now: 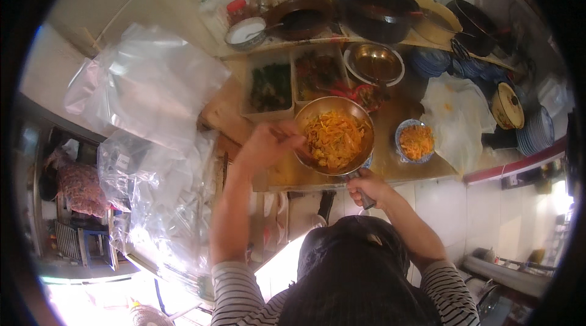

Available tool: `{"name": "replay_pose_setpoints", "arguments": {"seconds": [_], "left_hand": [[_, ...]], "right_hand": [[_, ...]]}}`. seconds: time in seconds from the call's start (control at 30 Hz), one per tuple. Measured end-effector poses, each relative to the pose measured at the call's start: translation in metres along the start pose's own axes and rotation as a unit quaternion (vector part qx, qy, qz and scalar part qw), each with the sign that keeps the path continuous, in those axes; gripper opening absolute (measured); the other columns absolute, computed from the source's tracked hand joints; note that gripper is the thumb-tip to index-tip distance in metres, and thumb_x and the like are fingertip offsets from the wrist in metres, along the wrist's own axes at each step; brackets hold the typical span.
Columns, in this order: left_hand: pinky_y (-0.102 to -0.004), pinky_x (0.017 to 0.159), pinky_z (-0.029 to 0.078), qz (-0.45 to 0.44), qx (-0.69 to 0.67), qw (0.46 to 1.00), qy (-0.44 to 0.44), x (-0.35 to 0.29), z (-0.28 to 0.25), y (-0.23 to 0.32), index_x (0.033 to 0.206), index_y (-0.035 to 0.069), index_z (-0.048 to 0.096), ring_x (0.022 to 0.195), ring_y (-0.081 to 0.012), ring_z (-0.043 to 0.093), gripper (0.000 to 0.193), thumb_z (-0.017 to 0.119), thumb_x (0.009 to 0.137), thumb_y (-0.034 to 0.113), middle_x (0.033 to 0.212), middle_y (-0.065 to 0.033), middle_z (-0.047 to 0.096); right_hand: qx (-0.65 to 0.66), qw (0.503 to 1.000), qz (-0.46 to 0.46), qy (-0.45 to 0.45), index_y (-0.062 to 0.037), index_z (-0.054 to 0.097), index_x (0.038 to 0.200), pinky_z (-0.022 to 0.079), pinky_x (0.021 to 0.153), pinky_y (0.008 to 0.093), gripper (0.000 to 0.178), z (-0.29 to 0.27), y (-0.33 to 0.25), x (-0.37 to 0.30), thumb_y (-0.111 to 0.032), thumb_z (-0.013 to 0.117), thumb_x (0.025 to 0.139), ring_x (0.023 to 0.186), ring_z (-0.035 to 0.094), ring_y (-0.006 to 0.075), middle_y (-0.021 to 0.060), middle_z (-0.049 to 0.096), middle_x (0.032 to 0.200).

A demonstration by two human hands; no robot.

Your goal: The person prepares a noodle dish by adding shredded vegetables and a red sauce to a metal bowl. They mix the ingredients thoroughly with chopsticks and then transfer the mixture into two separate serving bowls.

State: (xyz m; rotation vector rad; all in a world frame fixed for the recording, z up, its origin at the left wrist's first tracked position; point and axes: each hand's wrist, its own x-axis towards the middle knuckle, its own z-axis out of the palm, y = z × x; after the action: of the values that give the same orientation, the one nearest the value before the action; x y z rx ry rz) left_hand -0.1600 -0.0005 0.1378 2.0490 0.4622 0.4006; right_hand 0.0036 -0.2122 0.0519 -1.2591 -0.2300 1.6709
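A frying pan [361,128] full of shredded orange and yellow food [334,140] is held over the counter. My right hand [371,187] wraps round its dark handle from below. At the pan's left rim is my left hand [271,144], its fingers curled together, their tips close to the food. What they grip, if anything, I cannot make out. A bit of blue-patterned rim shows under the pan's right edge, mostly hidden. To the right stands a blue-and-white bowl [415,141] holding similar orange food.
Behind the pan are a container of greens [270,86], a second container [318,73] of mixed food and a metal basin [374,64] of brown liquid. A dark pot [375,12] sits on the back shelf. Plastic bags [143,82] hang at left; plates [536,131] stack at right.
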Motion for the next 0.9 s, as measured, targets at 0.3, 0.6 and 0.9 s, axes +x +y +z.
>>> {"name": "replay_pose_setpoints", "arguments": {"seconds": [0.3,0.6,0.9], "left_hand": [[-0.025,0.047,0.04,-0.072,-0.087,0.932,0.343,0.016,-0.016,-0.028,0.083,0.001,0.057,0.056,-0.0101,0.052,0.013,0.06,0.087,0.013,0.068,-0.0046,0.059],[-0.0288,0.05,0.041,-0.067,-0.204,0.895,0.392,0.032,0.062,-0.047,0.078,0.0,0.053,0.055,-0.0128,0.05,0.018,0.058,0.088,0.015,0.067,-0.0037,0.055],[-0.0316,0.053,0.045,-0.131,-0.065,0.887,0.438,0.016,0.024,-0.055,0.081,-0.001,0.055,0.057,-0.0156,0.054,0.021,0.056,0.089,0.019,0.067,-0.0081,0.061]], "right_hand": [[-0.028,1.0,-0.009,0.005,-0.004,0.045,0.084,0.041,0.039,0.0311,0.012,0.004,0.007,0.005,-0.004,0.055,0.078,0.049,0.048,0.0143,0.0045,0.047,0.064],[-0.07,0.996,-0.038,0.036,0.0015,0.042,0.092,0.043,0.041,0.0326,0.02,0.016,0.001,0.016,-0.003,0.056,0.079,0.052,0.05,0.0164,0.0077,0.048,0.067],[-0.064,0.993,-0.065,0.074,-0.001,0.042,0.086,0.043,0.037,0.0301,0.016,0.009,-0.004,0.003,-0.002,0.054,0.075,0.046,0.047,0.0139,0.0049,0.045,0.061]]}}
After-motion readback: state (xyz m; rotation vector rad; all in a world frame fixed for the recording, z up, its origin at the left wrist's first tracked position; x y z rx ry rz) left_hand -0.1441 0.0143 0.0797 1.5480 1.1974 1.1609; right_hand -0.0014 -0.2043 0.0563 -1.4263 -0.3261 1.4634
